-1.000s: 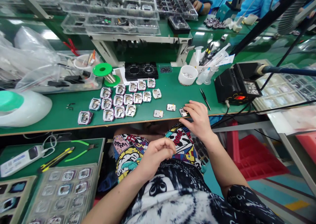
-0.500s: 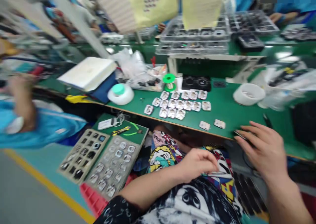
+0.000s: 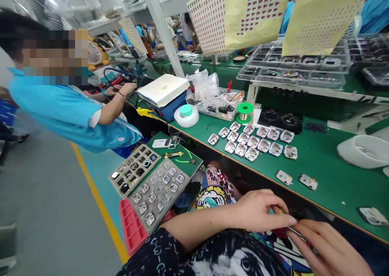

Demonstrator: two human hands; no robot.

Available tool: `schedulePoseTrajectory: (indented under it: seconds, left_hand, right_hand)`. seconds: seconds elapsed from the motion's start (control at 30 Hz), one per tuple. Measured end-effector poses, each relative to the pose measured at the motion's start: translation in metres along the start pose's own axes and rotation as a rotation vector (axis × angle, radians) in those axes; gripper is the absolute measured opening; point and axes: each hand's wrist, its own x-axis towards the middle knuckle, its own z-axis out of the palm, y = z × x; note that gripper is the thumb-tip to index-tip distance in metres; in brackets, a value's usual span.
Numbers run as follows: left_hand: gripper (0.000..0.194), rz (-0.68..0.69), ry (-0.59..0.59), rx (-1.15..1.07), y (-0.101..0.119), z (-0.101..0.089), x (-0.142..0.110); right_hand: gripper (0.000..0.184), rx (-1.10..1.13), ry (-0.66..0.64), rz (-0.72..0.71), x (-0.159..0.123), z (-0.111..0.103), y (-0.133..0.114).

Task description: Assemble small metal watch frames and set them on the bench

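Head view: step in hand, as judged, is close two-handed handling of a slim grey, metal-looking strip [image 3: 296, 232], held off the worktop, beyond its front edge, above the lap. Right hand [image 3: 330, 243]: fingers nearly closed, pinching the strip. Left hand [image 3: 263, 211]: fingers curled, thumb extended to the strip's near end; contact or grasp there cannot be told. Three flat, silver-white rounded-rectangular modules [image 3: 308, 181] lie along the front edge of the green matt worktop [image 3: 328, 197]. Next move, in my judgement, calls for a light, steady pinch and clear fingertips.
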Motion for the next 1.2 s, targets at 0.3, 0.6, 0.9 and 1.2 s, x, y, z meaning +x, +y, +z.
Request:
schedulePoseTrajectory:
  seconds: [0.3,0.6,0.9,1.2]
  left_hand:
    - [0.053,-0.054,-0.148,-0.085,-0.024,-0.028,-0.02]
    - [0.058,-0.283,-0.084,-0.178,-0.034,-0.03,-0.024]
    - [0.058,-0.351,-0.07,-0.117,-0.066,-0.023,-0.016]
    - [0.06,-0.528,-0.072,-0.43,-0.076,-0.017,-0.018]
  right_hand:
    - [0.022,-0.014,-0.145,-0.105,-0.002,0.039,-0.003]
    - [0.019,-0.081,-0.152,-0.222,0.008,0.052,-0.01]
    - [0.026,-0.183,-0.167,-0.233,-0.003,0.063,-0.005]
    - [0.016,-0.059,-0.209,-0.083,-0.009,0.071,-0.003]
